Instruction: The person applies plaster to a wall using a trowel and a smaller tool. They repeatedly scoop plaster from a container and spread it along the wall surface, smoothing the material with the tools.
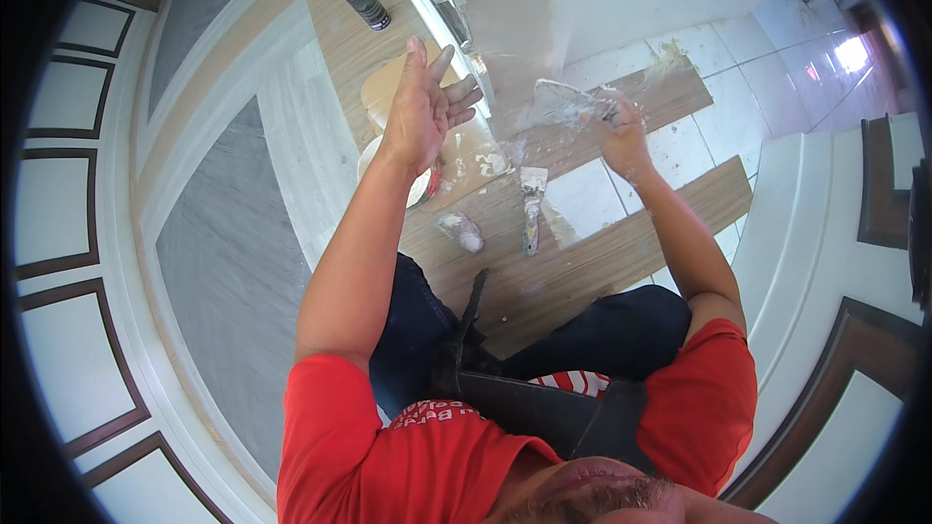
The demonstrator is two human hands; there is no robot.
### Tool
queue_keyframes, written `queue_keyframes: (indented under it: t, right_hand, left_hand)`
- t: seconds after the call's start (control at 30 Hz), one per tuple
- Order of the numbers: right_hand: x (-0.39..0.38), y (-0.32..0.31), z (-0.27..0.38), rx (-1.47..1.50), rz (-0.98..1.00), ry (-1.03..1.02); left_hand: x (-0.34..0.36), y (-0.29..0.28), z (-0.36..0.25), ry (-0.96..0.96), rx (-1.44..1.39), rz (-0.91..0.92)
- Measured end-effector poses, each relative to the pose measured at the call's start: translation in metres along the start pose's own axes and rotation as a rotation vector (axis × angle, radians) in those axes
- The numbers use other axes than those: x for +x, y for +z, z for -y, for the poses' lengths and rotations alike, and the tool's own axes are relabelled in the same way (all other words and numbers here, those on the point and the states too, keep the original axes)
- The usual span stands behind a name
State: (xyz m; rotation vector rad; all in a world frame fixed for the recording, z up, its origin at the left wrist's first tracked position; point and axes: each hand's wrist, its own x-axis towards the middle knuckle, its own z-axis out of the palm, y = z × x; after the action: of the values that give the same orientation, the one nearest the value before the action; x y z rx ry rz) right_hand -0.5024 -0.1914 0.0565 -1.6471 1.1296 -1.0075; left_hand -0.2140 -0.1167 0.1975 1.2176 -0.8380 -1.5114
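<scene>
A narrow scraper (532,206) lies on the floor (621,257). Beyond it and to its right, the right hand (622,136) grips a wide scraper (563,103), its blade smeared white and pointing left. Beyond the narrow scraper and to its left, the left hand (424,112) is raised, fingers loosely spread. Left of the narrow scraper is a whitish lump (461,231); farther left, the left forearm (357,252) partly hides a tub (368,157).

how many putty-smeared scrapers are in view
2. A broad-bladed scraper is in the right hand; a narrower scraper lies on the wood-look flooring. More could be hidden behind the left forearm.
</scene>
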Motion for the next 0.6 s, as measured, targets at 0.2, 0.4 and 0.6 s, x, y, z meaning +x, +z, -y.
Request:
queue_keyframes:
  t: [0.2, 0.4, 0.6]
  right_hand:
    - [0.001, 0.035, -0.056, 0.201, 0.053, 0.171]
    - [0.023, 0.046, -0.058, 0.065, 0.155, 0.104]
    - [0.032, 0.045, -0.059, -0.037, 0.200, 0.009]
  left_hand:
    - [0.000, 0.001, 0.002, -0.005, -0.064, 0.029]
    - [-0.008, 0.002, 0.006, -0.014, -0.071, 0.003]
    - [-0.006, 0.001, 0.006, -0.005, -0.079, -0.005]
